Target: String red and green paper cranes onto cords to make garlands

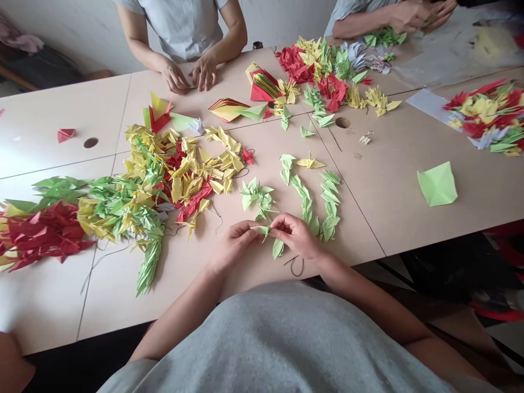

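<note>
My left hand point(234, 243) and my right hand point(295, 234) meet near the table's front edge, both pinched on a small green paper crane point(267, 232). A second green crane point(278, 248) hangs just below my right fingers. A string of green cranes point(305, 199) curves away behind my hands, and a small cluster of green cranes point(256, 194) lies just beyond my left fingers. A dark thread loop point(295, 266) lies by my right wrist.
A big heap of yellow, green and red cranes point(164, 174) fills the left. A folded green square point(437, 184) lies right. Two other people's hands point(188, 73) point(417, 13) work at the far edge, near more crane piles point(327, 68) point(487, 114).
</note>
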The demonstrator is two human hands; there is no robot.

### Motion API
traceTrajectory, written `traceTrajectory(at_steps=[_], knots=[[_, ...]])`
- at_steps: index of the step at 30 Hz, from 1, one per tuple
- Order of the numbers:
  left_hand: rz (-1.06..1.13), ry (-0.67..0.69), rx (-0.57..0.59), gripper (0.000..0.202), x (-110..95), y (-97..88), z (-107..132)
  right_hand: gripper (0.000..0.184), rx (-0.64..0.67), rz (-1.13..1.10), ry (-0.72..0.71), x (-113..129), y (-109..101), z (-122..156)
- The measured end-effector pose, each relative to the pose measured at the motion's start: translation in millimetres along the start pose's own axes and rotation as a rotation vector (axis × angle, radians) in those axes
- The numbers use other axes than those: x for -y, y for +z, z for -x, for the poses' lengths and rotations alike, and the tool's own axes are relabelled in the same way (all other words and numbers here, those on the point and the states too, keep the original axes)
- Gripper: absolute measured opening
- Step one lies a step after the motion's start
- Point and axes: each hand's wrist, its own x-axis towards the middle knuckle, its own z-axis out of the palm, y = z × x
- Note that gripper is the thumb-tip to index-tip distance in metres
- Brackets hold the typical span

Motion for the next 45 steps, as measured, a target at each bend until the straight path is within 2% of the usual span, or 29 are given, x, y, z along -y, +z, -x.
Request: traceTrajectory(at_steps=[5, 9, 11, 17, 23, 29, 35, 45], knots=[[-0.188, 0.165, -0.163, 0.021, 3.1, 8.1, 3.4, 0.010, 0.006, 0.015, 0.015, 2.6, -0.1, -0.3], [-0.297, 0.110, -0.210, 0.016, 7.0, 8.3, 5.2, 0.007, 0.012, 0.058, 0.000, 1.3, 1.3, -0.2], [-0.251, 0.098, -0.198, 0.013, 8.1, 8.8, 5.0, 0.008, 0.007, 0.080, 0.001, -0.1, 2.0, -0.1], [-0.106, 0.177, -0.096, 0.014, 4.2, 9.6, 1.9, 0.010, -0.010, 0.111, 0.009, -0.6, 3.3, 0.0], [-0.068, 0.158, -0.111, 0.026, 0.0, 5.5, 0.6, 0.012, -0.007, 0.192, -0.070, 0.0, 2.6, -0.1], [-0.040, 0.129, -0.086, 0.028, 0.8, 5.5, 1.4, 0.021, -0.040, 0.239, -0.156, -0.6, 2.6, -1.1], [-0.019, 0.123, -0.068, 0.024, 3.7, 4.7, 0.9, 0.031, -0.037, 0.247, -0.156, 1.3, 2.3, -1.1], [-0.052, 0.110, -0.121, 0.029, 3.5, 7.6, 0.4, 0.034, -0.022, 0.264, -0.117, 1.9, 1.9, -0.2]])
